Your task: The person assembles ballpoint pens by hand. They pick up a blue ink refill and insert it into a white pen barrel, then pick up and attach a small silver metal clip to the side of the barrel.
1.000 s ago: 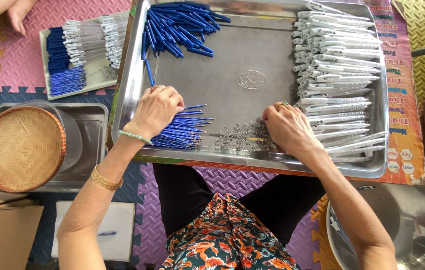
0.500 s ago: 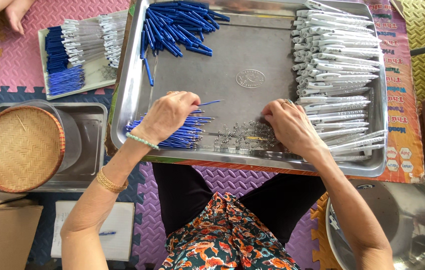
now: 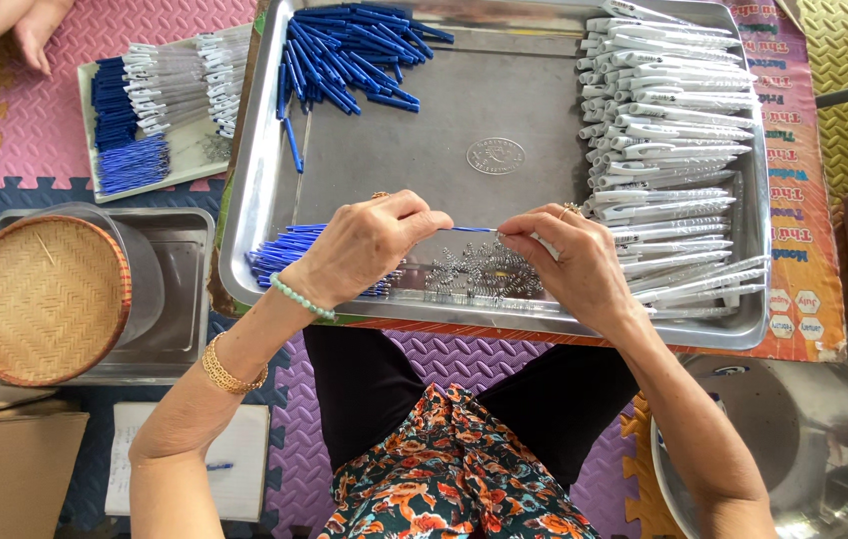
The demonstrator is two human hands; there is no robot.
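Observation:
My left hand [image 3: 369,245] pinches a thin blue pen refill [image 3: 469,230] over the steel tray [image 3: 259,190], its tip pointing right. My right hand [image 3: 569,265] meets it, fingers closed around a white pen barrel that is mostly hidden in the palm. Under my left hand lies a bunch of blue refills [image 3: 279,255]. A heap of small metal springs [image 3: 484,271] sits between my hands. White pen barrels [image 3: 668,150] fill the tray's right side, and blue pen parts [image 3: 349,50] are piled at its top left.
A round woven basket [image 3: 40,299] rests on a second steel tray [image 3: 180,299] at left. A smaller tray of pen parts [image 3: 160,105] lies behind it. Another person's hand [image 3: 35,30] shows top left. A steel basin [image 3: 803,439] and cardboard box [image 3: 5,469] flank my lap.
My left hand lifted from the refill bunch with one refill and moved right. My right hand rose from the springs and barrels to meet it at the tray's middle.

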